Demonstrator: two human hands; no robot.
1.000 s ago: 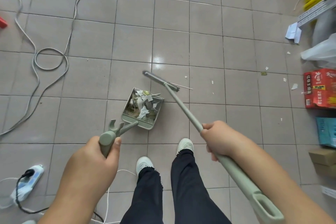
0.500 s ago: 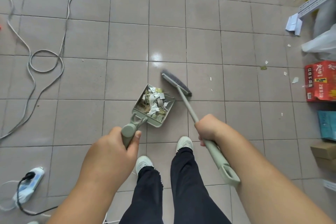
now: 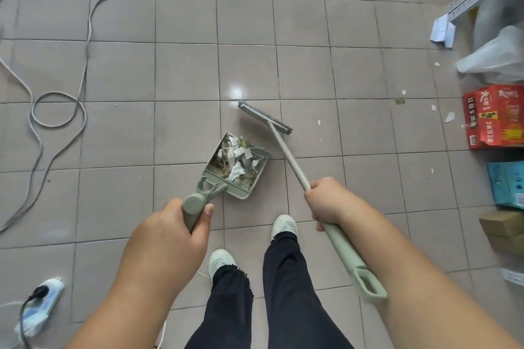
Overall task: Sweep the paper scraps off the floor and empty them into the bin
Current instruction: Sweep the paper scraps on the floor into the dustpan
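While the dustpan point(image 3: 236, 167) sits full of paper scraps point(image 3: 237, 157) on the tiled floor point(image 3: 184, 71), I judge the next sweep should reach the loose bits point(image 3: 449, 117) near the red box point(image 3: 494, 116), drawing them toward the pan's lip. My left hand point(image 3: 170, 235) wraps the pan handle; my right hand point(image 3: 329, 204) grips the broom point(image 3: 286, 150) shaft. No bin is in view.

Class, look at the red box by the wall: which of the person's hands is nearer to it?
The right hand: it grips the broom handle, between dustpan and red box. The left hand holds the dustpan handle, farther off.
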